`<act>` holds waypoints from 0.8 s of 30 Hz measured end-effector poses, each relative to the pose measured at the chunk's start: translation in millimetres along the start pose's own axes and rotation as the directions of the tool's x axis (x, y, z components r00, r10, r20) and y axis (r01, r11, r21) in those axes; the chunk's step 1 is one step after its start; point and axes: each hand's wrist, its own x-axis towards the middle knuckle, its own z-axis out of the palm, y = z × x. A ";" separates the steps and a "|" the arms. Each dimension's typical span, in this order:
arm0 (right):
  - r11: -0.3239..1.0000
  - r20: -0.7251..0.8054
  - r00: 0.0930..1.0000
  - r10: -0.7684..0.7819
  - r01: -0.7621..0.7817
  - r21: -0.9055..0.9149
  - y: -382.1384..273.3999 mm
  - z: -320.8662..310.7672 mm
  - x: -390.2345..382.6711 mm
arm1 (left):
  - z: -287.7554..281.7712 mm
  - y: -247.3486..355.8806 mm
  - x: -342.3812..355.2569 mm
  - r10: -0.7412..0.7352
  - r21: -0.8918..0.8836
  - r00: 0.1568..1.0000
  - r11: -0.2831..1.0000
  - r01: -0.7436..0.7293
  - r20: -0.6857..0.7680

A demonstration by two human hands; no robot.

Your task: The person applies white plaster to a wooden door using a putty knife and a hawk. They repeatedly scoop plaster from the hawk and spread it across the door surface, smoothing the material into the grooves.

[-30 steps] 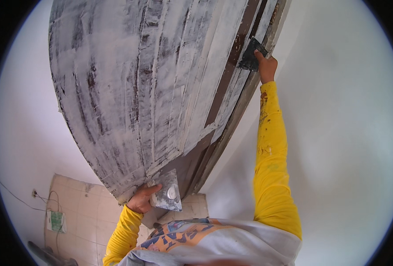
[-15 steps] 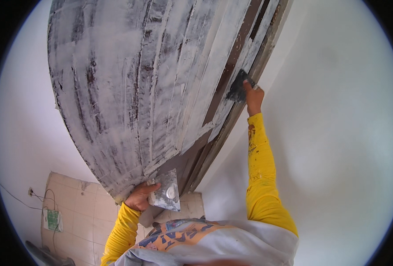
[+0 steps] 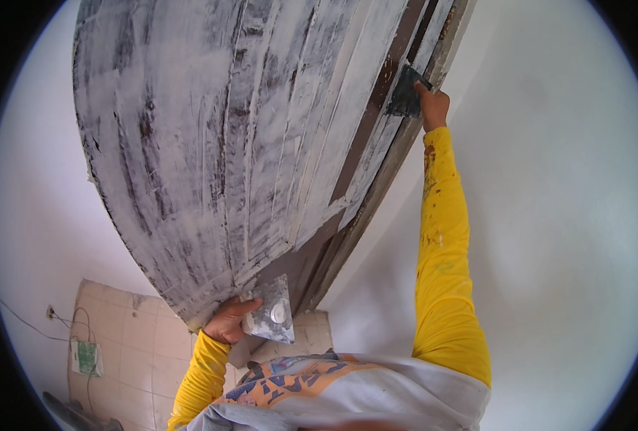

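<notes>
A tall door (image 3: 189, 144), brown beneath and streaked with white putty, fills the upper middle of the head view. My right hand (image 3: 434, 108) is closed on a dark putty knife (image 3: 406, 92), whose blade lies flat against the narrow strip by the door frame (image 3: 387, 176). Low at the door's bottom corner, my left hand (image 3: 227, 320) grips a grey, putty-smeared plate (image 3: 270, 309), thumb on top. A small round lump of white putty (image 3: 279, 312) sits on that plate. The fingers under it are hidden.
White wall (image 3: 563, 215) runs along the right side. Pale floor tiles (image 3: 128, 330) show at the lower left, with a wall socket (image 3: 50, 311), loose cables and a white and green packet (image 3: 86, 358). A dark object (image 3: 74, 413) lies at the lower left edge.
My right hand and the putty knife have slid up along the strip, slightly to the right, with the arm stretched further. My left hand and the plate have hardly moved.
</notes>
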 end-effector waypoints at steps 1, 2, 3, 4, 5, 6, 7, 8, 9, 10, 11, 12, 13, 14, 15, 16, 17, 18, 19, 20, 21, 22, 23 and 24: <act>0.999 0.020 1.000 0.009 -0.008 -0.032 3.8 0.3 -7.8 | 1.0 0.4 -0.8 0.002 -0.012 1.000 1.000 -0.002 -0.003; 0.998 0.038 0.999 0.018 -0.016 -0.065 7.9 -0.3 -16.8 | 1.6 0.0 -1.2 0.004 -0.023 1.000 1.000 -0.004 -0.004; 0.993 0.044 0.999 0.030 -0.025 -0.117 14.3 0.0 -28.6 | -1.8 -1.4 0.3 0.009 -0.005 1.000 1.000 -0.009 -0.010; 0.985 0.046 0.998 0.041 -0.033 -0.172 22.9 0.4 -43.4 | -7.9 -3.4 4.5 0.013 0.012 1.000 1.000 -0.013 -0.013; 0.973 0.048 0.997 0.053 -0.041 -0.226 31.2 -1.0 -57.6 | -11.9 -5.5 7.4 0.017 0.030 1.000 0.999 -0.017 -0.015; 0.992 0.069 0.996 0.056 -0.047 -0.119 33.4 0.6 -78.6 | -12.3 -5.3 6.3 -0.001 0.020 1.000 1.000 0.001 -0.007; 0.998 0.091 0.994 0.055 -0.055 -0.007 34.1 2.8 -101.8 | -11.7 -3.2 3.4 -0.014 0.012 1.000 1.000 0.014 0.000; 0.993 0.107 0.993 0.053 -0.064 0.101 33.3 1.7 -116.3 | -10.0 -1.1 1.4 -0.032 0.006 0.999 0.999 0.032 0.014; 0.993 0.072 0.997 0.020 -0.028 0.113 27.8 -1.2 -119.7 | -5.3 -0.3 0.6 -0.003 0.015 1.000 1.000 0.003 0.007; 0.992 0.041 0.999 -0.014 0.009 0.129 17.6 -2.5 -121.0 | 0.5 -0.9 -1.0 0.031 0.022 1.000 0.999 -0.030 -0.003; 0.988 0.011 0.999 -0.047 0.045 0.144 6.8 -2.8 -120.0 | 3.0 -0.8 -1.8 0.064 0.029 0.998 0.998 -0.064 -0.015; 0.986 -0.036 0.994 -0.101 0.105 0.128 -3.3 -6.7 -112.3 | 2.0 -0.7 -1.3 0.048 0.023 0.999 0.999 -0.048 -0.005; 0.981 -0.081 0.985 -0.153 0.161 0.110 -12.1 -7.5 -97.6 | -0.4 -0.7 -1.0 0.031 0.019 1.000 0.999 -0.031 0.002; 0.972 -0.124 0.971 -0.205 0.216 0.091 -20.2 -7.1 -84.1 | -2.7 -0.7 -0.7 0.015 0.014 1.000 1.000 -0.015 0.007; 0.984 -0.102 0.980 -0.171 0.175 0.028 -22.4 -7.4 -68.5 | -4.5 -1.1 0.7 0.010 0.015 1.000 1.000 -0.010 0.006; 0.990 -0.083 0.987 -0.136 0.134 -0.038 -24.6 -9.3 -52.7 | -6.4 -1.8 3.1 0.003 0.014 1.000 1.000 -0.003 0.006; 0.990 -0.066 0.993 -0.100 0.093 -0.105 -23.8 -11.8 -43.3 | -6.9 -2.2 5.0 -0.004 0.013 1.000 1.000 0.004 0.007; 0.989 -0.071 0.991 -0.111 0.103 -0.105 -26.7 -9.1 -42.1 | -6.4 -2.1 3.7 -0.001 0.003 1.000 1.000 0.001 0.005; 0.988 -0.078 0.990 -0.122 0.113 -0.106 -29.6 -6.9 -40.8 | -4.6 -1.8 1.8 0.002 -0.007 1.000 1.000 -0.002 0.003; 0.987 -0.084 0.988 -0.133 0.123 -0.108 -32.0 -4.8 -40.5 | -3.5 -1.7 0.9 0.005 -0.016 1.000 1.000 -0.005 0.002; 0.989 -0.105 0.984 -0.143 0.137 -0.058 -27.2 -5.8 -39.6 | -3.6 -1.8 1.3 -0.002 -0.013 1.000 1.000 0.002 -0.002; 0.988 -0.127 0.980 -0.152 0.153 -0.009 -21.6 -8.8 -39.4 | -4.0 -2.1 2.3 -0.009 -0.009 1.000 1.000 0.009 -0.005; 0.985 -0.150 0.975 -0.161 0.169 0.040 -16.4 -11.4 -38.7 | -3.9 -2.5 2.9 -0.015 -0.005 1.000 1.000 0.015 -0.008; 0.975 -0.121 0.981 -0.150 0.167 0.147 -20.6 -11.9 -43.2 | -4.2 -1.4 2.3 -0.009 -0.011 1.000 1.000 0.009 -0.013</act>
